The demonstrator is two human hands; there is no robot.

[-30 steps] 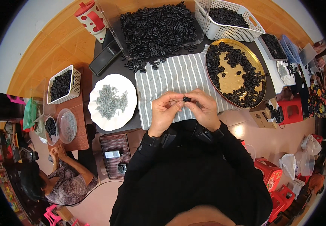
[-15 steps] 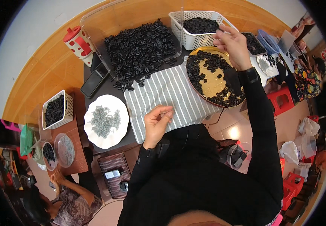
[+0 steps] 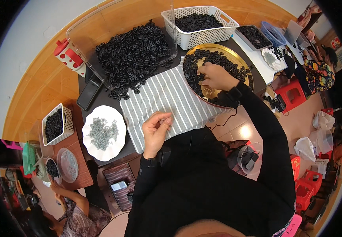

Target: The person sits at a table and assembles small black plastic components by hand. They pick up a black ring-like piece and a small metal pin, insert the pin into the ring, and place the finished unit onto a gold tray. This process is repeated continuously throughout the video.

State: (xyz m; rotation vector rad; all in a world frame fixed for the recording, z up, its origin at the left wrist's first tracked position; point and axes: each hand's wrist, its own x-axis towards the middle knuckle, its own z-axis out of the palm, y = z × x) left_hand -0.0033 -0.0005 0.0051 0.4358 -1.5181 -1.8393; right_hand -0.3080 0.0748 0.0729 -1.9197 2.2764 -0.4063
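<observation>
We find the right hand (image 3: 218, 77) reaching forward over the gold tray (image 3: 209, 91), its forearm extended, palm down and fingers bent toward the black parts (image 3: 192, 71). Finger and thumb look slightly parted; we cannot tell whether they have hold of a part. The hand and its wristband (image 3: 231, 96) hide some of the tray.

The left hand (image 3: 155, 128) is held over the near edge of the striped cloth (image 3: 159, 96), fingers loosely curled and thumb close to the forefinger. We cannot tell whether anything small is pinched there.

Left of the left hand we note a white plate (image 3: 107, 155) bearing grey pins (image 3: 103, 133), with a phone (image 3: 90, 93) and a spotted cup (image 3: 68, 57) farther ahead. Beyond the cloth, ahead of the left hand, lies a black heap (image 3: 133, 53). A white basket (image 3: 202, 38) stands beyond the tray, ahead of the right hand.
</observation>
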